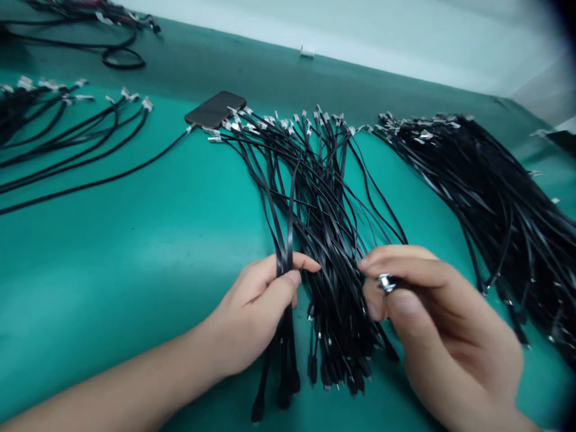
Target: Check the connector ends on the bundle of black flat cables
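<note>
My left hand [249,321] is closed around a few flat black cables [282,261], pinching them between thumb and fingers. Their dark plug ends hang below the hand, and their upper parts run to metal-tipped ends. Just right of it lies a loose pile of black cables [333,240] on the green work surface. My right hand [450,324], closed in a pinch at the pile's right side, grips a small shiny metal plug [386,283] with a dark part behind it. The palm hides whatever continues from this plug.
A dark phone [216,109] lies behind the pile, a cable end [189,128] at its lower edge. At right sits a larger heap of black cables [499,180]. More cables [112,120] spread at left, with a tangled bunch [90,18] behind on the green table [135,252].
</note>
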{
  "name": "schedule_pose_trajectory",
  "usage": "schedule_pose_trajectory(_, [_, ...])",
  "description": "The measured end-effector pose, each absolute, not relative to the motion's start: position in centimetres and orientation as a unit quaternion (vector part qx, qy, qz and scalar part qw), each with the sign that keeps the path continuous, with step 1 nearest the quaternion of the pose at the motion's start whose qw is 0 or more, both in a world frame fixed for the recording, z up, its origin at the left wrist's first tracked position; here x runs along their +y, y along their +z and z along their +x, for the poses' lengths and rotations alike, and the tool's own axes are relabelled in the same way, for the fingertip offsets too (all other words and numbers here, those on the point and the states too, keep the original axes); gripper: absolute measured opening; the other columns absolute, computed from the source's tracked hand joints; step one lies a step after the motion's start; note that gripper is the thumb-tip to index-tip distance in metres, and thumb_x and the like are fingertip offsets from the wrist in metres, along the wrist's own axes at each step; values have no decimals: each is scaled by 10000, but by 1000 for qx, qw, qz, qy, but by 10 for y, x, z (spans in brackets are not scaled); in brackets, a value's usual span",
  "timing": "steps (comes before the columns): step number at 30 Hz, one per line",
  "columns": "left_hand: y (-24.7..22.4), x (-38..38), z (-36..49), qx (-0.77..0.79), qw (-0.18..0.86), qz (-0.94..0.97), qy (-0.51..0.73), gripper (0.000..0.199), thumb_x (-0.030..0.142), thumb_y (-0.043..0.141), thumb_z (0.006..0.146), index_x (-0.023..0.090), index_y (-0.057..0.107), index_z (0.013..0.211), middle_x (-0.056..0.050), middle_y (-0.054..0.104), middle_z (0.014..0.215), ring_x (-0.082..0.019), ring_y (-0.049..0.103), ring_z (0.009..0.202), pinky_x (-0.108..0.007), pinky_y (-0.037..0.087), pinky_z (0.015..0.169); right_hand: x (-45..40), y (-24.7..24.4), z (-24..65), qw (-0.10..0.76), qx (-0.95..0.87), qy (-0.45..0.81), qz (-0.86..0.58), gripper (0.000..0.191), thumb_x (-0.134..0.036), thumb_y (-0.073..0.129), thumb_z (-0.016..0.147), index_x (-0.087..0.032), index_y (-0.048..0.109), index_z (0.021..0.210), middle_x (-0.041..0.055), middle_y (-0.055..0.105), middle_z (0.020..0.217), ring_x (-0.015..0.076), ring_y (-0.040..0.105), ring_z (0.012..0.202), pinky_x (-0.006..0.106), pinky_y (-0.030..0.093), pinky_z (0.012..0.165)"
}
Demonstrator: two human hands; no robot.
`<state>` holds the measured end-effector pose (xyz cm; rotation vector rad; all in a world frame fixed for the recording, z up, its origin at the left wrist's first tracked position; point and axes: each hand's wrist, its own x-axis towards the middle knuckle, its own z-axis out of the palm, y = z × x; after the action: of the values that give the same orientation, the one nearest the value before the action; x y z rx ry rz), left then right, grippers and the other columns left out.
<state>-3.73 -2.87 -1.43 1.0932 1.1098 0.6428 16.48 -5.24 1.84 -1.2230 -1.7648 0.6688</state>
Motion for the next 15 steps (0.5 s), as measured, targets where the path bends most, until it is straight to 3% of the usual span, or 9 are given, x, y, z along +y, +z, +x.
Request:
schedule_pose_trajectory(4, [-12,-26,-32,497,678,459,289,338,356,546,933,201,596,1229,53,530,655,-130,508,588,-258,433,576,-52,20,162,285,-777,335,-451,154,-154,527,985,-257,608,1065,54,644,1116,194,644,1051,312,551,855])
schedule_pose_trajectory(9, [-12,-24,-28,463,693,431,346,230,299,560,928,155,591,1105,33,596,751,-108,566,632,-241,482,622,-52,21,154,187,-771,394,-464,143,-211,481,1018,-238,620,1000,41,651,991,186,665,957,307,571,803])
schedule_pose_trajectory(12, [-14,-24,-28,462,691,426,358,196,302,560,932,173,593,1075,36,593,761,-111,584,647,-241,483,622,-52,22,153,181,-758,409,-475,149,-225,496,1010,-241,642,983,26,667,904,187,677,868,298,575,717])
schedule_pose_trajectory(15, [-13,-24,-29,473,690,434,336,168,324,569,919,187,592,1013,58,549,672,-107,528,572,-235,434,558,-49,19,154,270,-725,403,-489,153,-197,512,999,-244,654,966,-2,659,857,135,647,686,257,548,606])
